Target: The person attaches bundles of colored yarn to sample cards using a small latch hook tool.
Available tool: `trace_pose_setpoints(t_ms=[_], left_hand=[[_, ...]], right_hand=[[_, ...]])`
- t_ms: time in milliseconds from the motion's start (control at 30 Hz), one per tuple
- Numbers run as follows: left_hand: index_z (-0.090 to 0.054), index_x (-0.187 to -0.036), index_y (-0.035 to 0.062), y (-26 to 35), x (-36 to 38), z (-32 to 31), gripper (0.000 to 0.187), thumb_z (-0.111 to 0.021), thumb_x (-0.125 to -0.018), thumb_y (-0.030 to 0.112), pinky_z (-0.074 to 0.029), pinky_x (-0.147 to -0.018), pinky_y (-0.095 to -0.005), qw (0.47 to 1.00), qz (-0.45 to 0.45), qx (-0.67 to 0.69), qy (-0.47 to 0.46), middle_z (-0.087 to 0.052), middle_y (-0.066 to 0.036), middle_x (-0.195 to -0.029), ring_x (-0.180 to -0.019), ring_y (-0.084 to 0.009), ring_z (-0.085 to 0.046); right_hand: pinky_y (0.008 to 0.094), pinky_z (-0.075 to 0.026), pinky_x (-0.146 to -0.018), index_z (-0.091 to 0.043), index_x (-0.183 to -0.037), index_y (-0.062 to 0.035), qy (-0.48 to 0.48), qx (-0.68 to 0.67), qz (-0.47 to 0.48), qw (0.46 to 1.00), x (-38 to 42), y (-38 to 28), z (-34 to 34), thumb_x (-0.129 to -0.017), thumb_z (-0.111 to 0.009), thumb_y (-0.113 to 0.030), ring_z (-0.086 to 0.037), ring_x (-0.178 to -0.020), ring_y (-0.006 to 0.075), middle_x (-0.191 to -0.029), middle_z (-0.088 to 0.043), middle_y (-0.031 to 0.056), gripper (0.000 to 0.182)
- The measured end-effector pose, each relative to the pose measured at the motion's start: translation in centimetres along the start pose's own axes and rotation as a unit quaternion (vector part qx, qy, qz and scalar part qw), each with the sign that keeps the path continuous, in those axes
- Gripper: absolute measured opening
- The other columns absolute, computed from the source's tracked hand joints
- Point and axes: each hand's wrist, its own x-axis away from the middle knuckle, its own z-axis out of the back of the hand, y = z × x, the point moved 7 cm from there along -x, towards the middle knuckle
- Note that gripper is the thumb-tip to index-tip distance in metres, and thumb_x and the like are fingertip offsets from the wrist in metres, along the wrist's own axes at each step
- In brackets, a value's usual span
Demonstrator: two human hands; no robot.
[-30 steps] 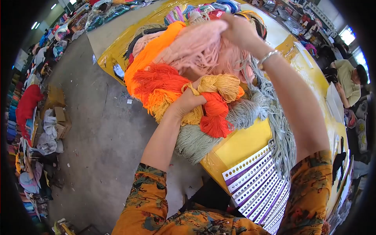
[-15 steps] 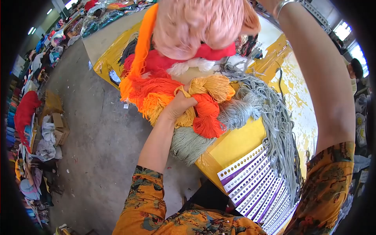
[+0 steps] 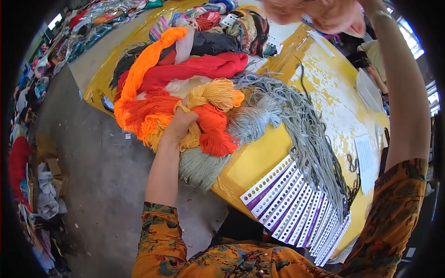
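My left hand [image 3: 184, 123] is closed on a golden-yellow yarn skein [image 3: 211, 94] in the pile at the table's edge. Against its fingers hangs a red-orange skein [image 3: 213, 132]. Up at the top edge, my right hand [image 3: 372, 5] grips a pink yarn bundle [image 3: 315, 14], lifted above the table and partly out of frame. Beside my left hand lie a bright orange skein [image 3: 141, 74], a long red bundle [image 3: 194, 70] and a grey-green skein [image 3: 201, 169]. Pale grey-blue yarn [image 3: 255, 118] sits just right of the red-orange skein.
Loose grey strands [image 3: 310, 134] trail down the yellow table [image 3: 259, 157]. Punched white and purple cards [image 3: 296, 204] fan out near me. Multicoloured yarn [image 3: 248, 32] lies at the back. Another person [image 3: 374, 53] is at the far right. Boxes [image 3: 55, 173] stand on the floor.
My right hand has carried the pink bundle up and to the right, uncovering the red, black and multicoloured yarn behind. My left hand keeps its grip; the view has shifted right.
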Motion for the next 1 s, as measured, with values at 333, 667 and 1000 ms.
trace_pose_setpoints(t_ms=[333,667,1000], left_hand=[[-0.044,-0.136,0.0037,0.3,0.1,0.4,0.058,-0.057,-0.079,0.002,-0.051,-0.092,-0.0358,1.000,-0.001,-0.004,0.023,-0.058,-0.009,-0.123,-0.108,-0.0202,-0.060],[-0.045,-0.135,0.0016,0.7,-0.4,1.7,0.054,-0.057,-0.083,0.007,-0.050,-0.094,-0.0349,0.998,-0.065,0.008,0.010,-0.058,-0.008,-0.125,-0.111,-0.0189,-0.059],[-0.045,-0.133,0.0041,0.1,0.3,5.8,0.072,-0.068,-0.082,0.050,-0.053,-0.092,-0.0468,0.977,-0.060,0.205,-0.015,-0.059,-0.013,-0.121,-0.107,-0.0290,-0.062]], right_hand=[[0.0417,-0.050,-0.086,-0.060,-0.111,-0.0018,-0.364,0.520,0.008,0.773,14.2,26.6,13.2,-0.081,-0.071,-0.026,-0.064,-0.099,0.0331,-0.102,-0.065,0.0193,0.041],[0.0411,-0.047,-0.092,-0.063,-0.104,-0.0038,-0.364,0.286,0.149,0.874,40.9,14.8,-2.1,-0.081,-0.063,-0.012,-0.058,-0.106,0.0342,-0.108,-0.064,0.0162,0.024],[0.0406,-0.048,-0.093,-0.059,-0.120,-0.0101,-0.333,0.344,0.120,0.869,34.3,15.0,-12.2,-0.078,-0.067,-0.014,-0.053,-0.119,0.0313,-0.125,-0.059,0.0130,0.042]])
